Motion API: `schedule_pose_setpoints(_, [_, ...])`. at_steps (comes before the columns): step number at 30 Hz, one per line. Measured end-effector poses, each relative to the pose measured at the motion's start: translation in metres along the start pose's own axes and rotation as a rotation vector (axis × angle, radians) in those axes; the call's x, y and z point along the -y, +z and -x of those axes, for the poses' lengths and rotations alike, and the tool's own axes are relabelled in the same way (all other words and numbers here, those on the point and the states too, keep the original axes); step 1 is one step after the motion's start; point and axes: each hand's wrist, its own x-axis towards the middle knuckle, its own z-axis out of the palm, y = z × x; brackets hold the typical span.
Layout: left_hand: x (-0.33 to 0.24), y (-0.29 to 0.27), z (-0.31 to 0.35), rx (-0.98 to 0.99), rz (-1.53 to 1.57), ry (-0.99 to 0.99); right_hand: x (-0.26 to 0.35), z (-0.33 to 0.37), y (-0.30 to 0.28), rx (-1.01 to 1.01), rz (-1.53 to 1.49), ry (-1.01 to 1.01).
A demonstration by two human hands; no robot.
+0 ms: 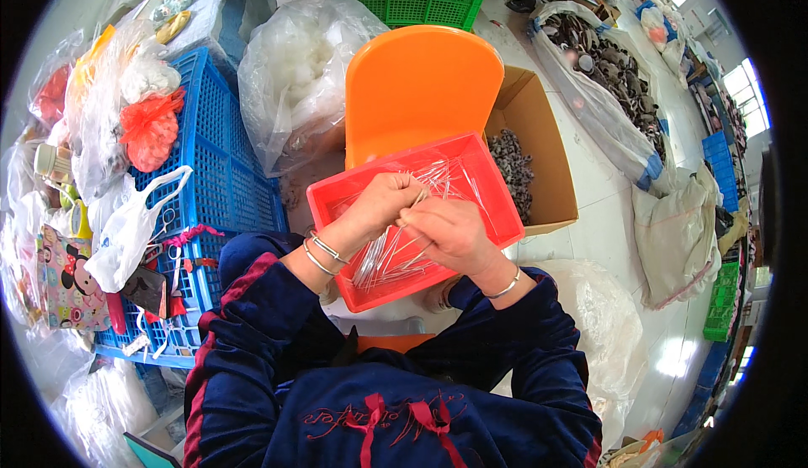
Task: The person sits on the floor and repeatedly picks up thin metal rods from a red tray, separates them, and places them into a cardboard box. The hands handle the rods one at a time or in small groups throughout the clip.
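Pinching a thin piece between left hand and right hand above the red tray, seemingly mid-piece, with many loose strands left inside, finished ones indistinguishable.

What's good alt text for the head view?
Left hand and right hand meet over a red tray of thin, pale strands; anything between their fingertips is too small to make out. Beyond rises an orange chair back, with blue crates to the left and a cardboard box to the right.
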Motion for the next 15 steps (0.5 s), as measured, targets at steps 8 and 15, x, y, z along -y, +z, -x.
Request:
schedule_pose_setpoints(8, [-0.001,-0.003,-0.003,-0.130,0.011,0.119,0.008,-0.005,0.000,0.110,-0.201,0.255])
schedule_pose_setpoints(15, [-0.015,0.004,-0.001,-0.249,-0.263,0.155,-0.031,0.008,-0.017,-0.131,-0.950,1.007])
